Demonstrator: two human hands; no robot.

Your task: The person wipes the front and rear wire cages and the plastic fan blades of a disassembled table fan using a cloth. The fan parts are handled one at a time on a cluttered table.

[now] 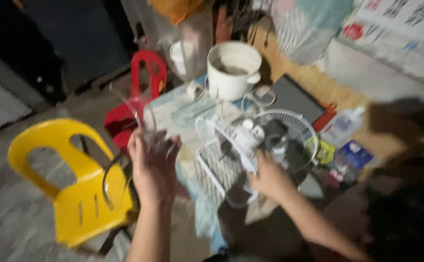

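The picture is blurred by motion. My left hand (pixel 151 167) is raised over the table edge and grips a clear plastic fan blade (pixel 141 119), whose see-through lobes reach up and down past my fingers. My right hand (pixel 270 177) holds the rim of a white wire fan grille (pixel 216 167) lying tilted on the table. Behind that grille sits the fan's white motor hub (pixel 250 132), inside a second round wire guard (pixel 297 127).
A white bucket (pixel 233 70) stands at the back of the table. Left of the table are a yellow plastic chair (pixel 71 179) and a red plastic chair (pixel 141 94). A clear bottle (pixel 344 125), a blue packet (pixel 355 155) and a dark flat board (pixel 294 97) lie at the right.
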